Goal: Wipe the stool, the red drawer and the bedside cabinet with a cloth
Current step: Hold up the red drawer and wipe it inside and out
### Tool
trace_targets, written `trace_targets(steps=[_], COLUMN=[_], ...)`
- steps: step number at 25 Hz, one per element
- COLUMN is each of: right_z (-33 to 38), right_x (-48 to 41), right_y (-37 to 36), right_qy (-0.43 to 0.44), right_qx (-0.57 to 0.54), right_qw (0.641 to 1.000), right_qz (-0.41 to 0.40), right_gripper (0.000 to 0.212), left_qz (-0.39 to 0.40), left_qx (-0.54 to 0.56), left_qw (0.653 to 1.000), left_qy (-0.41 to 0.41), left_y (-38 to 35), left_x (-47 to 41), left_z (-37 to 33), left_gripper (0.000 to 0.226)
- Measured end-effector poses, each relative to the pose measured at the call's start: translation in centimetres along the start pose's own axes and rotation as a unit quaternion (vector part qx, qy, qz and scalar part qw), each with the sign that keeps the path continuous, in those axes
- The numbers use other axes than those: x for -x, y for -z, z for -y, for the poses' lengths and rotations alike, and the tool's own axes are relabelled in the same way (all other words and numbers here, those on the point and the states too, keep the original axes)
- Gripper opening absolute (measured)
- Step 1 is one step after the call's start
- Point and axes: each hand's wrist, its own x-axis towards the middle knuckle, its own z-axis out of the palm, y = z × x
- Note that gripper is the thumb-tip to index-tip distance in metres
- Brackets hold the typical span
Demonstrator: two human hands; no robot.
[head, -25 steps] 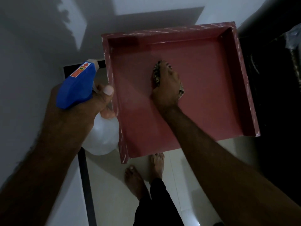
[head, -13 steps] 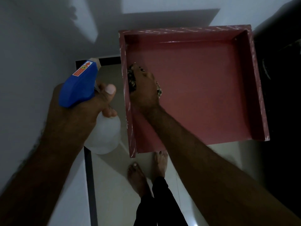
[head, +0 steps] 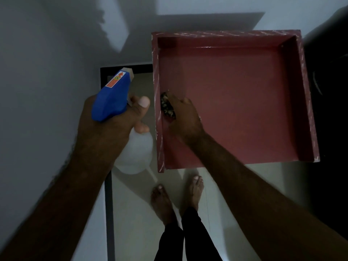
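We note the left hand (head: 113, 127) nearest the camera, fingers and thumb curled round the neck of a spray bottle (head: 113, 97). Its blue head points away from us and it is held outside the drawer, just beside the left wall.

The right hand (head: 186, 119) reaches inside the red drawer (head: 235, 102). Its fingers are curled over a bunched, patterned cloth (head: 167, 107) and press it down where the base meets the left wall. The cloth's long axis runs along that wall.

The drawer sits open side up above a pale floor (head: 131, 213), with the person's bare feet (head: 163, 202) below its near edge. What supports it is not visible.

Finding: wiping of the drawer is under way. From the cloth, nearly all the bare base lies to the right and farther away, as do the back and right walls. We judge the next stroke belongs to the right hand, drawn rightward or pushed up along the wall. The left hand is occupied and outside the drawer.

A dark mass (head: 331, 110) stands to the right of the drawer. We cannot tell whether it is the stool or the bedside cabinet.
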Motion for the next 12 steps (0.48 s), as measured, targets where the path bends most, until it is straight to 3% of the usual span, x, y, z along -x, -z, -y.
trace_targets(steps=[4,12], right_z=[-1.5,-4.6], right_x=[3.0,5.4], right_y=[-1.7,-0.9], right_qy=[0.010,0.086], right_qx=[0.004,0.102], right_qw=[1.000,0.989], right_qz=[0.011,0.067], right_gripper=[0.078,0.071], left_qz=[-0.004,-0.029], left_qx=[-0.030,-0.051], left_qw=[0.999,0.998], left_qy=[0.020,0.009], left_y=[0.0,-0.6], left_x=[1.0,4.5], left_z=[1.1,3.9], left_gripper=[0.042,0.029])
